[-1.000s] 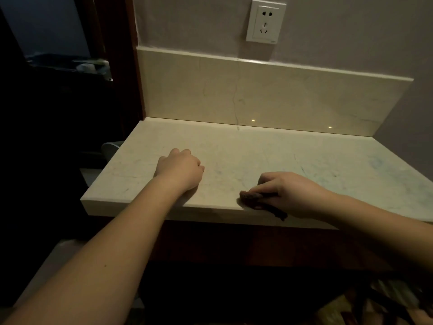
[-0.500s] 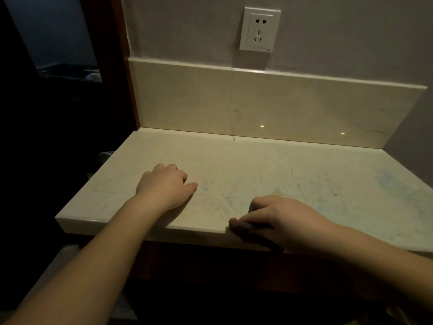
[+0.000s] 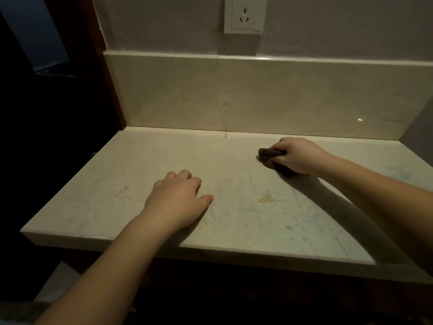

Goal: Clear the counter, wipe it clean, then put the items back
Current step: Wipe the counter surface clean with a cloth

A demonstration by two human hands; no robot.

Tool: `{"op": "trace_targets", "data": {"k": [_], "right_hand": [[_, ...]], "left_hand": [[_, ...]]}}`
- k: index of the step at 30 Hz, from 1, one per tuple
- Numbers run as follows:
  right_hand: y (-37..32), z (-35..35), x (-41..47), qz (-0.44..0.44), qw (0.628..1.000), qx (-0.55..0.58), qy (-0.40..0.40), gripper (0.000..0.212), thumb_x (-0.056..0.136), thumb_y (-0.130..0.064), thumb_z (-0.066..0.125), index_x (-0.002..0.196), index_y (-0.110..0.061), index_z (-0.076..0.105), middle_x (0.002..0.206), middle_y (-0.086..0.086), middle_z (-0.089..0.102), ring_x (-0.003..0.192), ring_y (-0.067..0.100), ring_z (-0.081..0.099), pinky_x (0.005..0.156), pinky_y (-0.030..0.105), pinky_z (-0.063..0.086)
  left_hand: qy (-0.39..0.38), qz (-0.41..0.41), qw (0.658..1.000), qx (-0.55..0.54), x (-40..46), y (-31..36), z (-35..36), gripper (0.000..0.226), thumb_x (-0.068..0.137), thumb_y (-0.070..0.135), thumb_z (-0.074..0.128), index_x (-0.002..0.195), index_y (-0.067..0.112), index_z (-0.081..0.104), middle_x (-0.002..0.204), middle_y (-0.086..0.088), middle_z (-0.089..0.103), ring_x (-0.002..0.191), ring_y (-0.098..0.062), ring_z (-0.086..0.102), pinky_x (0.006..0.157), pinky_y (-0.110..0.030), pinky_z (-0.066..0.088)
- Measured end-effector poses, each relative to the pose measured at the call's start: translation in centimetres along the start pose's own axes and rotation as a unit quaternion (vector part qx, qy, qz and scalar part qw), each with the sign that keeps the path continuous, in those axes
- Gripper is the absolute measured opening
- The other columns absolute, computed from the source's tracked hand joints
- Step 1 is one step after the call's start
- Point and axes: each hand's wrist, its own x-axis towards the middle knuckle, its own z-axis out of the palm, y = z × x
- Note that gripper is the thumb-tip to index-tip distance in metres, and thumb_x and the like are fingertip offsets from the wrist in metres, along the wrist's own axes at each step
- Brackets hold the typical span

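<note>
Pale marble counter (image 3: 131, 174) seen from the head camera, with a matching backsplash (image 3: 281, 95) rising along its far edge and a white wall socket (image 3: 244, 14) at 12 o'clock above it. The right hand (image 3: 296, 156), at about 2 o'clock on the counter and near the backsplash, has its fingers curled round a dark cloth (image 3: 269, 156), which it grips and holds against the stone; 1 bunched end of the cloth sticks out to the left of the knuckles, the rest lies under the palm. The left hand (image 3: 177, 200), at about 7 o'clock from the cloth and well apart from it, rests palm-down on the counter with fingers loosely bent and the thumb stretched to the right, holding nothing. A small yellowish wet patch (image 3: 267, 199) lies on the stone between the 2 hands, at 3 o'clock from the left thumb. A dark wooden frame (image 3: 105, 66) borders the counter at 10 o'clock.
</note>
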Motion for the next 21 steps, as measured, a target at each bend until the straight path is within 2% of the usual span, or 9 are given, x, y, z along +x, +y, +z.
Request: {"op": "trace_targets", "data": {"k": [5, 9, 12, 14, 18, 21], "right_hand": [[-2.8, 1.0, -3.5, -0.076, 0.997, 0.032, -0.001, 0.024, 0.092, -0.034, 0.057, 0.112, -0.027, 0.069, 0.099, -0.004, 0.059, 0.088, 0.016, 0.054, 0.076, 0.034, 0.046], [-5.1, 1.2, -6.8, -0.158, 0.986, 0.027, -0.040, 0.028, 0.094, -0.037, 0.055, 0.120, -0.032, 0.065, 0.097, -0.011, 0.056, 0.083, 0.009, 0.051, 0.068, 0.025, 0.043], [-4.0, 0.3, -5.6, -0.125, 0.991, -0.002, -0.053, 0.029, 0.092, -0.037, 0.057, 0.119, -0.030, 0.065, 0.103, -0.009, 0.058, 0.092, 0.013, 0.054, 0.075, 0.028, 0.042], [-2.4, -0.2, -4.7, -0.072, 0.996, -0.039, -0.028, 0.029, 0.092, -0.038, 0.057, 0.118, -0.028, 0.066, 0.106, -0.004, 0.059, 0.098, 0.019, 0.055, 0.075, 0.030, 0.039], [0.1, -0.6, -6.2, 0.021, 0.998, -0.061, -0.008, 0.029, 0.094, -0.037, 0.053, 0.116, -0.024, 0.067, 0.101, -0.001, 0.057, 0.090, 0.021, 0.053, 0.076, 0.035, 0.044], [-0.6, 0.0, -8.3, 0.038, 0.998, -0.055, 0.007, 0.029, 0.094, -0.039, 0.052, 0.116, -0.026, 0.065, 0.096, -0.004, 0.056, 0.084, 0.017, 0.052, 0.074, 0.033, 0.047]], "left_hand": [[0.010, -0.002, 1.000, 0.008, 0.2, 0.0, 0.1, 0.050, 0.095, 0.058, 0.037, 0.129, 0.026, 0.055, 0.130, 0.004, 0.052, 0.116, -0.018, 0.045, 0.095, -0.036, 0.041], [0.011, -0.002, 1.000, 0.020, 0.4, 0.1, 0.1, 0.047, 0.095, 0.058, 0.037, 0.124, 0.027, 0.057, 0.122, 0.005, 0.056, 0.110, -0.016, 0.048, 0.090, -0.035, 0.046], [0.009, 0.005, 1.000, 0.023, 0.4, -0.2, -0.1, 0.043, 0.097, 0.053, 0.036, 0.123, 0.026, 0.057, 0.120, 0.004, 0.057, 0.109, -0.018, 0.049, 0.091, -0.038, 0.047], [0.007, 0.012, 1.000, 0.022, 0.4, -0.4, -0.2, 0.042, 0.098, 0.051, 0.036, 0.121, 0.024, 0.058, 0.118, 0.003, 0.059, 0.108, -0.019, 0.050, 0.090, -0.038, 0.047], [0.011, 0.024, 1.000, -0.001, 0.1, -1.0, -0.2, 0.037, 0.099, 0.045, 0.038, 0.120, 0.024, 0.059, 0.117, 0.003, 0.061, 0.109, -0.019, 0.051, 0.088, -0.039, 0.049], [0.008, 0.021, 0.999, -0.025, -0.2, -1.7, -0.2, 0.031, 0.099, 0.041, 0.039, 0.117, 0.025, 0.059, 0.108, 0.000, 0.061, 0.103, -0.020, 0.052, 0.084, -0.038, 0.050]]}}
